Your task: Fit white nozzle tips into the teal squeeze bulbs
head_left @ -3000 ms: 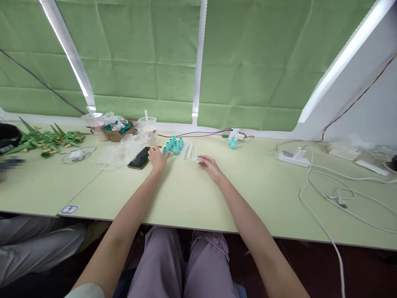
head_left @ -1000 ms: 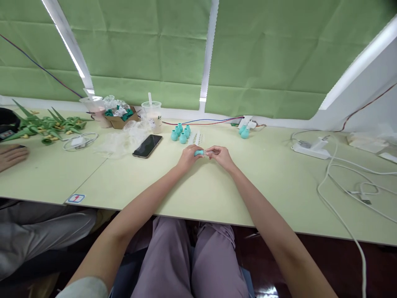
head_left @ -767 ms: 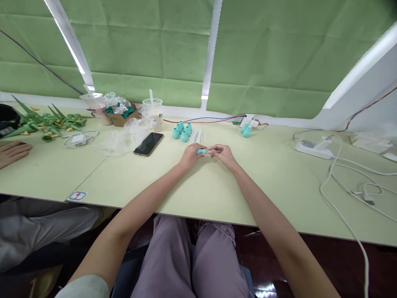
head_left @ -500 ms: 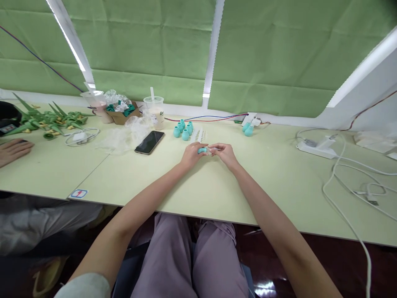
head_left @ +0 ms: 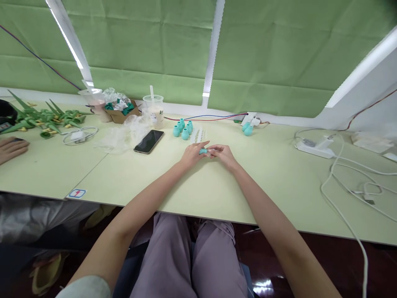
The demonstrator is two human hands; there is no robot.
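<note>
At the centre of the dial in the head view, a person's left hand (head_left: 191, 155) is curling around a teal bulb (head_left: 203, 151), its forefinger standing away from the piece. Toward three o'clock, the right hand (head_left: 224, 156) is bringing its fingertips nearly together at the bulb's end, apparently pinching a small clear part (head_left: 209, 153); whether that part is sitting inside the bulb or only touching it is too small to tell. With a finger lifted, the left grip is looking light, so an off-line push could be turning the bulb in the hand. A slipping pinch could be dropping the clear part onto the pale table (head_left: 198, 186), where it would be blending in. Between ten and eleven o'clock, a cluster of teal bulbs (head_left: 185, 134) is standing near enough to be knocked by a stray knuckle.
</note>
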